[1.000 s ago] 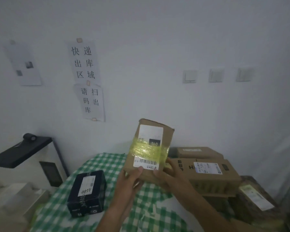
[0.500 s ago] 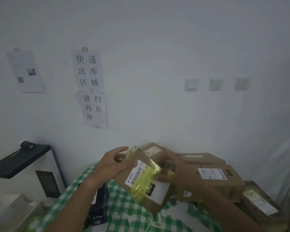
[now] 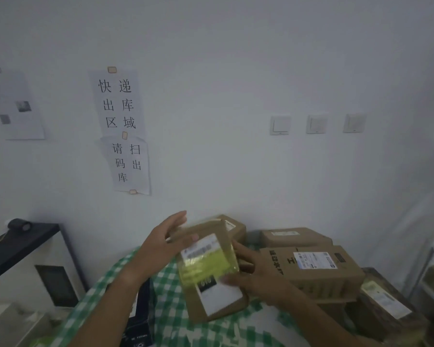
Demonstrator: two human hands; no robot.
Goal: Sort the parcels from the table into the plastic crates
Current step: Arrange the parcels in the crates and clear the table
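While both hands hold it above the green checked tablecloth (image 3: 166, 319), the brown parcel (image 3: 211, 274) with yellow tape and a white label sits tilted at six o'clock in the view. The left hand (image 3: 161, 244) rests on its upper left edge, fingers nearly straight, thumb touching the label. The right hand (image 3: 256, 276) grips its right side, thumb on the front face, fingers curled behind. At four o'clock lie stacked cardboard boxes (image 3: 311, 269). A dark box (image 3: 138, 319) lies at seven o'clock, partly hidden by the left forearm.
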